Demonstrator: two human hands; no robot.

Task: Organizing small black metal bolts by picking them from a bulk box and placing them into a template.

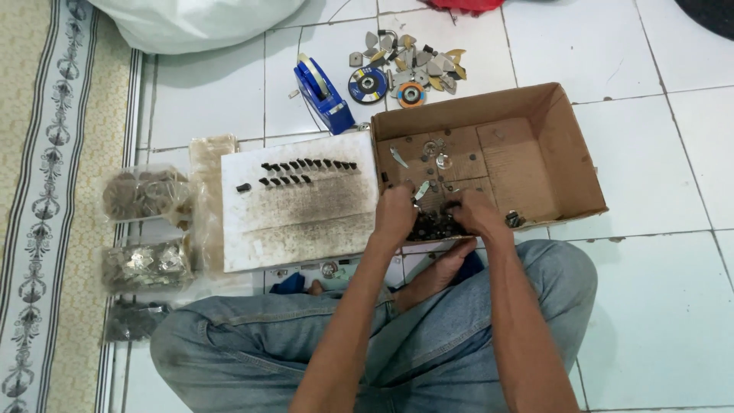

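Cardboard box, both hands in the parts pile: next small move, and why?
Probably lift one small dark part from the pile with the left hand and set it on the white board. Two rows of dark parts already lie there, the lower row shorter. Both hands, right hand too, are in the cardboard box.

Floor: glazed white ceramic tile, glossy, dark grout. Cardboard box: matt brown corrugated, inner base scuffed and stained. White board: matt, smooth, smeared with dark gritty dust. Small dark parts on it: blackish metal, dull. Pile under the hands: dark metal bits, slight sheen. Tape dispenser at 12 o'clock: glossy blue plastic. Flap discs: rough abrasive. Bags at 9 o'clock: clear crinkled plastic film. Jeans: faded blue denim. Rug: woven cloth, matt.
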